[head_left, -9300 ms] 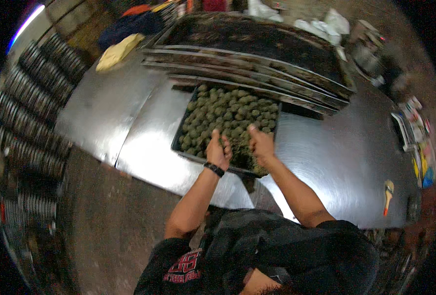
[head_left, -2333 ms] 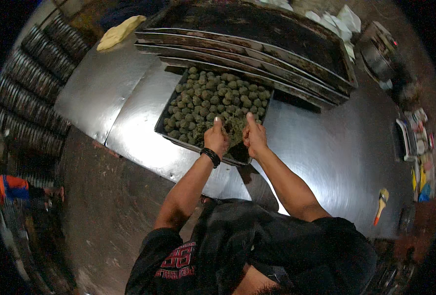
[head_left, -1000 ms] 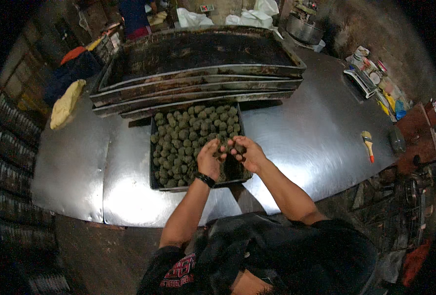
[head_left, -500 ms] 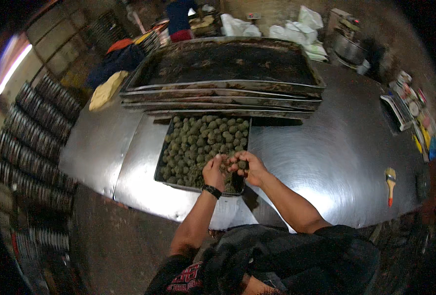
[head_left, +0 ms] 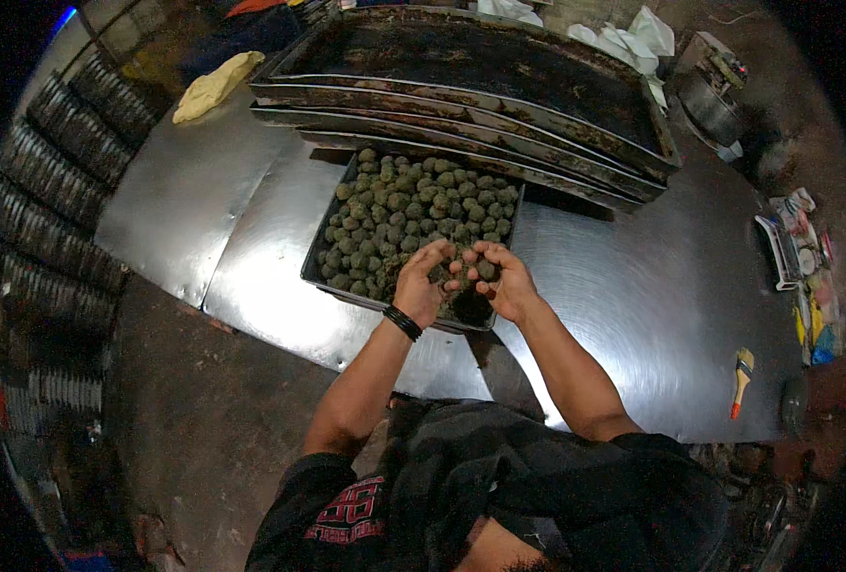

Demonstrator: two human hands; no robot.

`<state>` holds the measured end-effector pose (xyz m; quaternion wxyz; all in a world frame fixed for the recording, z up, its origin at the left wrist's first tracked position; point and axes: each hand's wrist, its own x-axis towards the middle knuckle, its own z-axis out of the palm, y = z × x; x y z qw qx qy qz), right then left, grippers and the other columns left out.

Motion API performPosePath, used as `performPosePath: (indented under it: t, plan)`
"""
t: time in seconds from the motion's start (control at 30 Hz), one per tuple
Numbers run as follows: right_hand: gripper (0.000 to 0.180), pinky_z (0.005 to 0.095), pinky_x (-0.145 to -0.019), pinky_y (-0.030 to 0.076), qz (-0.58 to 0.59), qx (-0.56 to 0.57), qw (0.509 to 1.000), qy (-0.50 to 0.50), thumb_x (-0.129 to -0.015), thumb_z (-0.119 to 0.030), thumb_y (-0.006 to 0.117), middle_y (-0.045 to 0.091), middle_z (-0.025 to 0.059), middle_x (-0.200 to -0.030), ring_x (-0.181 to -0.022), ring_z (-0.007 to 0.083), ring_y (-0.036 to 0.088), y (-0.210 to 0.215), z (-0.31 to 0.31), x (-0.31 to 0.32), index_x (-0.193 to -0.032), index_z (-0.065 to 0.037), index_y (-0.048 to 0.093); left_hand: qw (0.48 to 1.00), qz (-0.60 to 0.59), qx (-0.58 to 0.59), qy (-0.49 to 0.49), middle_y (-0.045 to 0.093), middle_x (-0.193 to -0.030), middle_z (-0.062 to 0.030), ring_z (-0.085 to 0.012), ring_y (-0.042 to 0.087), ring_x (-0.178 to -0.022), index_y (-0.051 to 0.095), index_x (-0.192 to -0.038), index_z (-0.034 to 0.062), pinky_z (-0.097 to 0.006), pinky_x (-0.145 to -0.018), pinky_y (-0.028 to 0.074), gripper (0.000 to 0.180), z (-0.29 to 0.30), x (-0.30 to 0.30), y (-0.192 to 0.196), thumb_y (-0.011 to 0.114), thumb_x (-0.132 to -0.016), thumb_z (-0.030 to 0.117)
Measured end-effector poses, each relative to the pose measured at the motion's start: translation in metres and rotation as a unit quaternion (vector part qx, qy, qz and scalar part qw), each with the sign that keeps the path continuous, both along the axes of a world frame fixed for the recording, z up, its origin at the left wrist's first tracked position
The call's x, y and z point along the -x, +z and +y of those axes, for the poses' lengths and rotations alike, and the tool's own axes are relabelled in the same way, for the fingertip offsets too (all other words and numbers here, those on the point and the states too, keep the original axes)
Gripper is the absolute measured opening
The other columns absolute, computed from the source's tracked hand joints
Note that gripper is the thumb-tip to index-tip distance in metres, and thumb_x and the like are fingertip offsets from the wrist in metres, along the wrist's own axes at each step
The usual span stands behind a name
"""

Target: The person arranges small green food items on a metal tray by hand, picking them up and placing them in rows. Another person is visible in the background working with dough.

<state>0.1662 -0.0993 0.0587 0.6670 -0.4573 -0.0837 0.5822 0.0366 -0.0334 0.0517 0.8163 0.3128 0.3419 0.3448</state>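
A dark rectangular tray (head_left: pixel 320 285) holds many rough, greenish-brown balls (head_left: pixel 399 202) and some loose crumbly mixture near its front. Over the tray's near right part, both my hands face each other with a small gap between the fingertips. In the curled fingers of my right hand (head_left: pixel 510 286) sits one dark ball (head_left: pixel 487 270). My left hand (head_left: pixel 419 289), with black bands at the wrist, is cupped with bent fingers; a dark bit shows under them, too unclear to name. Beside my right hand, the tray's near right corner shows a dark bare patch.
A stack of large, blackened baking trays (head_left: pixel 470 91) stands just behind on the metal table (head_left: pixel 623 286). Yellow dough (head_left: pixel 218 87) lies at the far left. To the right are a brush (head_left: pixel 742 381), a scale (head_left: pixel 775 250) and a metal pot (head_left: pixel 709 107). Racked pans (head_left: pixel 46 219) stand at left.
The view has tilted and shifted, so the table sits higher and turned. My hands stay over the tray's near right part, with the fingers a little further apart. The ball remains in my right hand.
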Motion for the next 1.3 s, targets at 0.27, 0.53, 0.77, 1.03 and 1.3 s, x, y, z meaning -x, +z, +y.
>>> performPosePath:
  t: [0.27, 0.53, 0.77, 1.03, 1.3]
  plan:
    - [0.046, 0.0226, -0.036, 0.027, -0.144, 0.108, 0.977, -0.113, -0.079, -0.052, 0.058, 0.046, -0.0001, -0.056, -0.046, 0.0096, 0.042, -0.019, 0.052, 0.053, -0.061, -0.013, 0.042, 0.997, 0.043, 0.069, 0.004, 0.044, -0.053, -0.0038, -0.0115, 0.033, -0.041, 0.035, -0.055, 0.0119, -0.027, -0.037, 0.025, 0.051, 0.054, 0.029, -0.011, 0.043, -0.089, 0.048]
    - [0.026, 0.0201, -0.048, 0.034, -0.097, 0.017, 0.989, -0.113, -0.083, -0.033, 0.057, 0.056, 0.0003, -0.084, -0.065, 0.0083, 0.047, 0.011, 0.092, 0.074, -0.1, -0.013, 0.052, 0.988, -0.056, 0.021, -0.143, 0.056, -0.101, -0.0011, -0.0111, 0.048, -0.064, 0.053, -0.109, 0.0081, -0.023, -0.041, 0.039, 0.029, 0.127, 0.066, 0.006, 0.051, -0.089, 0.029]
    - [0.043, 0.0212, -0.04, 0.029, -0.109, 0.113, 0.959, -0.236, -0.079, -0.049, 0.06, 0.046, 0.0022, -0.063, -0.048, 0.0088, 0.039, 0.007, 0.13, 0.093, -0.064, -0.012, 0.043, 0.974, -0.098, 0.118, -0.17, 0.044, -0.064, 0.0023, -0.0073, 0.043, -0.052, 0.038, -0.07, 0.0157, -0.017, -0.035, 0.03, 0.038, 0.165, 0.07, -0.008, 0.044, -0.088, 0.049]
    - [0.01, 0.0247, -0.044, 0.033, -0.06, 0.028, 0.979, -0.193, -0.084, -0.023, 0.053, 0.057, 0.0004, -0.078, -0.06, 0.0103, 0.049, 0.014, 0.126, 0.083, -0.082, -0.013, 0.052, 0.982, -0.029, 0.041, -0.184, 0.059, -0.086, -0.0062, -0.0094, 0.048, -0.055, 0.048, -0.074, 0.0092, -0.019, -0.039, 0.036, 0.032, 0.182, 0.067, 0.045, 0.048, -0.09, 0.037]
    - [0.041, 0.0245, -0.043, 0.031, -0.251, 0.144, 0.938, -0.191, -0.081, -0.044, 0.061, 0.053, 0.0049, -0.062, -0.047, 0.01, 0.041, -0.006, 0.146, 0.063, -0.065, -0.007, 0.051, 0.954, -0.159, 0.164, -0.192, 0.047, -0.063, -0.0022, -0.0075, 0.041, -0.048, 0.039, -0.076, 0.0137, -0.019, -0.036, 0.032, 0.04, 0.223, 0.031, -0.006, 0.049, -0.084, 0.051]
